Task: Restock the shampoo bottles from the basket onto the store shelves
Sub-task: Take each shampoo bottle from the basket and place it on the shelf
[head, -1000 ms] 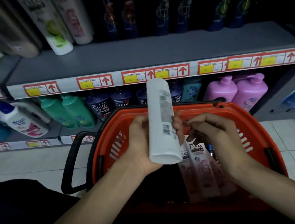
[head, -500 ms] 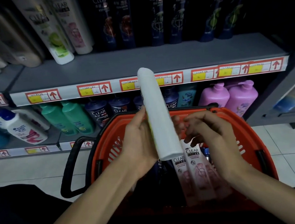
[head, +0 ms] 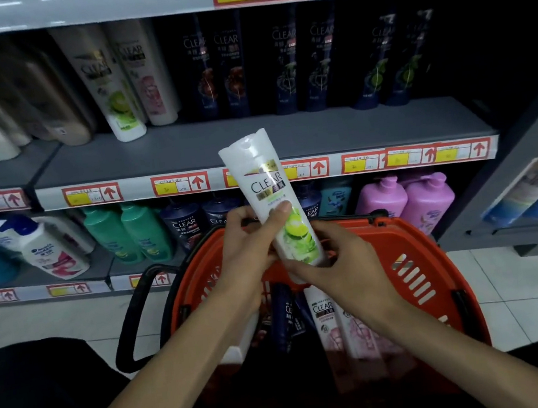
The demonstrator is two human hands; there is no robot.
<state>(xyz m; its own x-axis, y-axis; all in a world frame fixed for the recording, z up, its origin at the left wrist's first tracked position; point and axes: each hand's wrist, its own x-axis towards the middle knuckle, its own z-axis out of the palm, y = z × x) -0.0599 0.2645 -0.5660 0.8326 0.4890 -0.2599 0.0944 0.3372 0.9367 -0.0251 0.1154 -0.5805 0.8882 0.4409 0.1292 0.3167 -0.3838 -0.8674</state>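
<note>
A grey shelf [head: 186, 149] with red price tags stands on a pale tiled floor [head: 525, 291]. Above the orange basket [head: 440, 284], the white bottle [head: 273, 196] now shows its front label, raised higher than before. The left hand [head: 248, 240] grips its middle; the right hand [head: 339, 263] pinches its lower end. Bottles inside the basket are half hidden.
</note>
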